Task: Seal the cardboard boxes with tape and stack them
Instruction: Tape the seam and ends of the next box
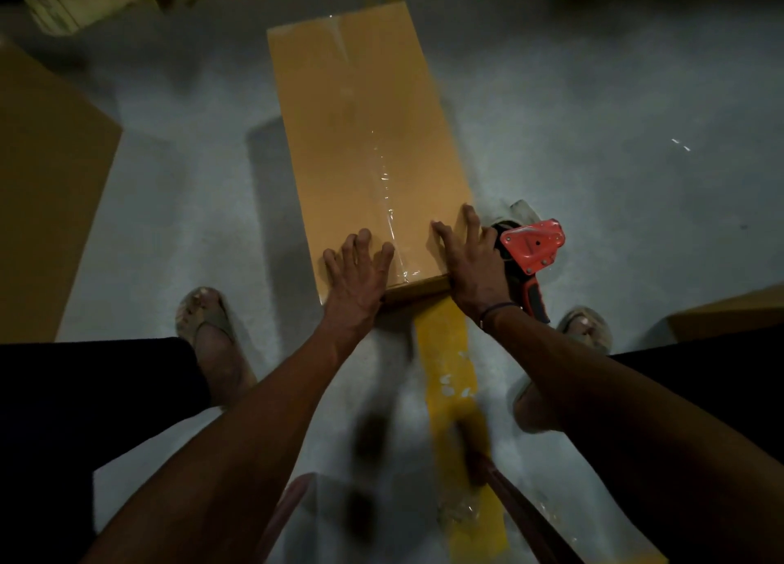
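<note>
A long cardboard box (365, 148) lies on the grey floor (594, 139), straddling a yellow floor line (449, 351), its near end between the person's feet. A strip of clear tape (388, 207) runs lengthwise down the middle seam of its top, from the far end to the near edge, so this face looks sealed.

The left hand (356, 275) lies flat with fingers spread at the near end, its grip apart and pressing on the box top beside the tape. The right hand (471, 262) also rests flat on the near right corner, fingers straight, holding nothing.

A red tape dispenser (530, 249) sits on the floor just beside the right hand.

My judgement: smoothing is nearly done; stacking remains. Other cardboard boxes (46, 182) stand at the left and right edges; whether they are sealed cannot be told.
</note>
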